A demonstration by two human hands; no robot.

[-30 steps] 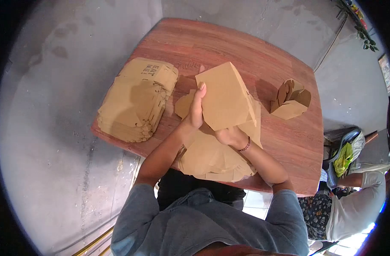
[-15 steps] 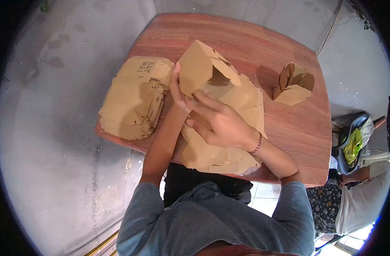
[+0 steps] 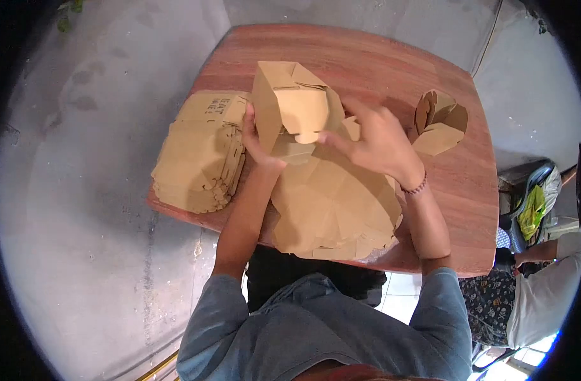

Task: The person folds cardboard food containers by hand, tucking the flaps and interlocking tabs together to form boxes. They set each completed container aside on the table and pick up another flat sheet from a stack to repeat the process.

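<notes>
A partly folded brown cardboard box [image 3: 303,108] is raised over the table, with a notched tab on its near flap. My left hand [image 3: 257,140] grips its left side, the fingers partly hidden behind the panel. At the right, my right hand [image 3: 387,143] has its thumb at the notched tab and its fingers along the box's right side. Beneath both hands lie flat cardboard blanks [image 3: 341,209], spread in a loose pile.
To the left stands a stack of flat cardboard pieces [image 3: 195,152], the top one printed. A folded cardboard box [image 3: 440,124] sits at the right on the wooden table [image 3: 455,209]. Walls border the table. Another person [image 3: 544,292] and a chair [image 3: 532,197] are at the right.
The box has been turned so its notched flap now faces me. My right hand has moved right and up, from beside my left wrist to the box's right side.
</notes>
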